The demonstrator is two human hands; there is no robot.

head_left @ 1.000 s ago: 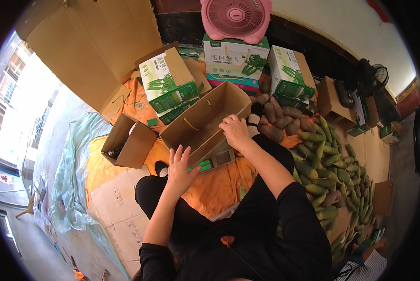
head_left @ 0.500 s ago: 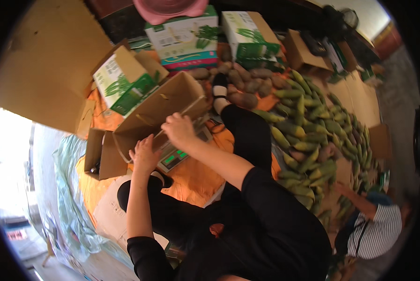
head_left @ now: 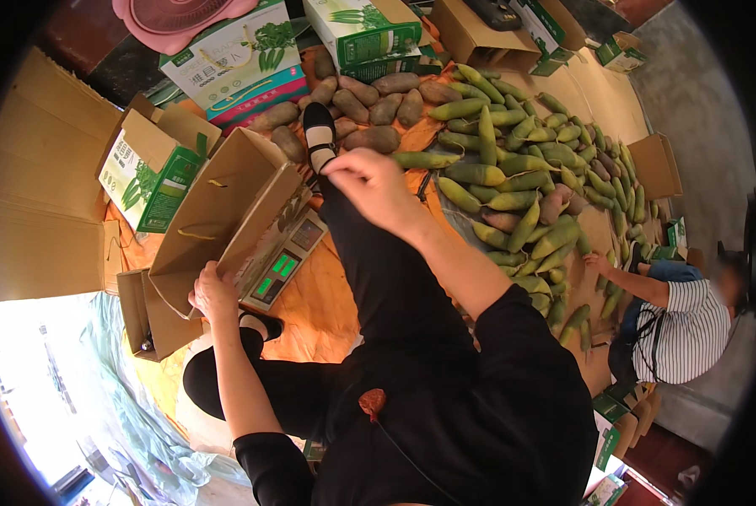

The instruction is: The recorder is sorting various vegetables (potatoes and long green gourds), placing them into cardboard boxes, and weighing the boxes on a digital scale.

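A brown cardboard box (head_left: 212,215) with its top open stands at the left on a digital scale (head_left: 285,263) with a lit green display. My left hand (head_left: 215,295) grips the near edge of this box, with the fingers bent over it. My right hand (head_left: 378,187) is in the air right of the box, above my outstretched leg and shoe. Its fingers are loosely bent and apart, holding nothing I can see. A pile of green radishes (head_left: 525,181) lies to its right. Several brownish-red radishes (head_left: 373,137) lie beyond it.
Printed green-and-white cartons (head_left: 226,59) stand along the back, one under a pink plastic basket (head_left: 180,17). Another carton (head_left: 146,173) is left of the open box. An orange sheet (head_left: 314,308) covers the floor. A person in a striped shirt (head_left: 686,329) reaches toward the pile at right.
My right hand has left the box and moved right and up. My left hand stays at the box's edge, slightly lower left. The view has shifted right.
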